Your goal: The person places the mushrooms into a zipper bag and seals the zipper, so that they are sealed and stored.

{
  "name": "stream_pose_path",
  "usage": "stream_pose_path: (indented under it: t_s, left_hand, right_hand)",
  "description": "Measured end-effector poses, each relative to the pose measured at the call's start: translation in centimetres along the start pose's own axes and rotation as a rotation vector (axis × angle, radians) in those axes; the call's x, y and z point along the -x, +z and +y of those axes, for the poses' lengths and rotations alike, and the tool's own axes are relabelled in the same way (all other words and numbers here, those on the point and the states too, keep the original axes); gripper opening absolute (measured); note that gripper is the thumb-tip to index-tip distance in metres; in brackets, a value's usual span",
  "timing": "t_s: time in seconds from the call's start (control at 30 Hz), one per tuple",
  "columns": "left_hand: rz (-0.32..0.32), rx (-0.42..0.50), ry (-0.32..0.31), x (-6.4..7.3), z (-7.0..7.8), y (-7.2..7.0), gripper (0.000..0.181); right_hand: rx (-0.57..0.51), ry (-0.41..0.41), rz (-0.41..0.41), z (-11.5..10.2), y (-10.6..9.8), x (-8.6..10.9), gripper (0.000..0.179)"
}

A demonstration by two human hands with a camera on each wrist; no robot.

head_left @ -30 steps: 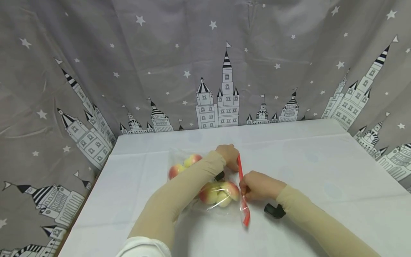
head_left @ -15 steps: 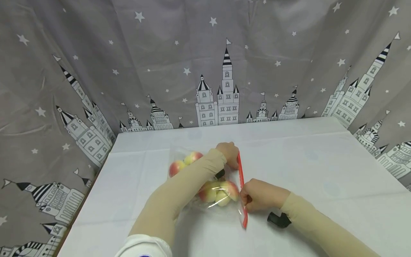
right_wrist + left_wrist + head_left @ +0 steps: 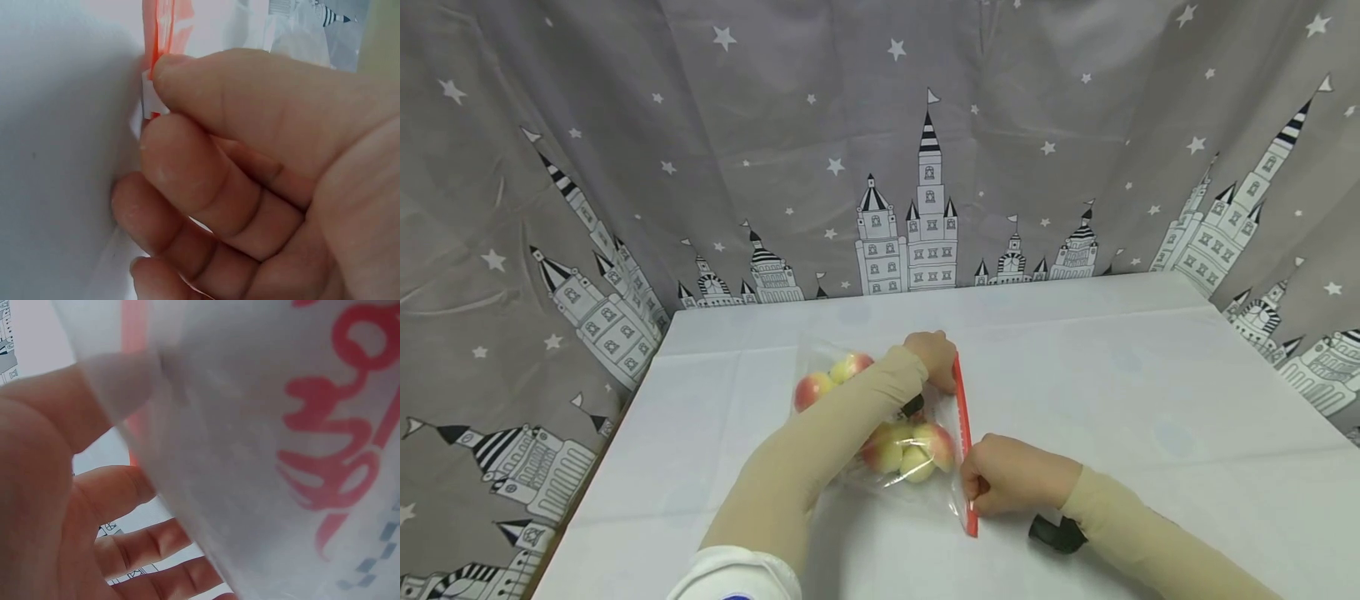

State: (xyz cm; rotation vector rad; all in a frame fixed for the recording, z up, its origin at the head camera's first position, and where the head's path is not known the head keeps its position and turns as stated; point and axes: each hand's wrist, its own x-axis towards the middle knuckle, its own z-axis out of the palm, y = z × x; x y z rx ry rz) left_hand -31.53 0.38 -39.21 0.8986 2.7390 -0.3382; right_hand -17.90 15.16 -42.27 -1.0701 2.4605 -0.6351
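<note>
A clear slider zip bag (image 3: 931, 493) lies on the table with several red-and-yellow fruits (image 3: 886, 448) inside, which look like peaches. Along its right edge runs a red zip strip (image 3: 963, 412). My left hand (image 3: 934, 360) pinches the far end of that edge; in the left wrist view its thumb shows through the film and the other fingers spread behind. Near the strip's front end, my right hand (image 3: 1018, 475) pinches a white slider (image 3: 150, 97) between thumb and curled forefinger. Red lettering (image 3: 331, 450) is printed on the bag. My left forearm hides part of the fruit.
A white cloth covers the table (image 3: 1120, 358). Behind it hangs a grey curtain (image 3: 775, 108) with castles and stars. A black wrist mount (image 3: 1057, 533) sits under my right wrist, and another (image 3: 913, 406) under my left.
My right hand has slid along the red strip toward its near end. The strip's near end now lies straighter. My left hand stays at the far end.
</note>
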Motion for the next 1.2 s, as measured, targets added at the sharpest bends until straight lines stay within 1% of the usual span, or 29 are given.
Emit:
stream_pose_path:
  t_s: [0.13, 0.37, 0.5, 0.6, 0.7, 0.8, 0.9, 0.97, 1.03, 1.07, 1.13, 1.2]
  left_hand:
    - [-0.001, -0.002, 0.001, 0.0, 0.0, 0.2, 0.037]
    - [-0.013, -0.002, -0.014, -0.1, 0.2, 0.3, 0.039]
    - [-0.011, 0.012, -0.018, -0.3, 0.3, 0.4, 0.039]
    - [-0.012, 0.043, -0.012, -0.3, 0.0, 0.7, 0.038]
    - [-0.025, 0.073, 0.005, -0.3, -0.6, 1.0, 0.041]
    - [-0.04, 0.105, 0.033, -0.2, -1.3, 1.4, 0.052]
    - [-0.038, 0.188, 0.063, 0.0, -1.8, 1.8, 0.06]
    - [-0.037, 0.265, 0.065, 0.4, -2.1, 2.1, 0.061]
    - [-0.024, 0.335, 0.057, 1.2, -2.5, 2.5, 0.06]
    - [-0.014, 0.366, 0.047, 1.7, -2.7, 2.6, 0.06]
    - [0.013, 0.401, 0.026, 3.2, -3.2, 2.6, 0.06]
    - [0.052, 0.42, 0.013, 4.9, -3.9, 2.5, 0.059]
  right_hand:
    - [0.015, -0.016, 0.001, -0.3, 0.2, 0.2, 0.022]
    - [0.066, -0.071, 0.008, -0.8, 0.7, 0.6, 0.024]
    - [0.072, -0.069, 0.011, -0.7, 0.9, 0.6, 0.024]
    - [0.057, -0.062, 0.011, -0.5, 1.0, 0.7, 0.023]
    - [0.007, -0.038, 0.006, -0.3, 1.2, 0.8, 0.022]
    - [-0.037, -0.026, 0.006, -0.1, 1.3, 0.8, 0.021]
    - [-0.055, -0.041, 0.011, 0.2, 1.4, 1.1, 0.019]
    - [-0.078, -0.064, 0.014, 0.6, 1.5, 1.4, 0.017]
    - [-0.109, -0.074, 0.021, 1.2, 1.5, 1.8, 0.016]
    - [-0.124, -0.069, 0.027, 1.5, 1.4, 2.1, 0.015]
    - [-0.149, -0.05, 0.044, 2.4, 1.1, 2.6, 0.012]
    - [-0.152, -0.002, 0.065, 3.4, 0.7, 3.3, 0.01]
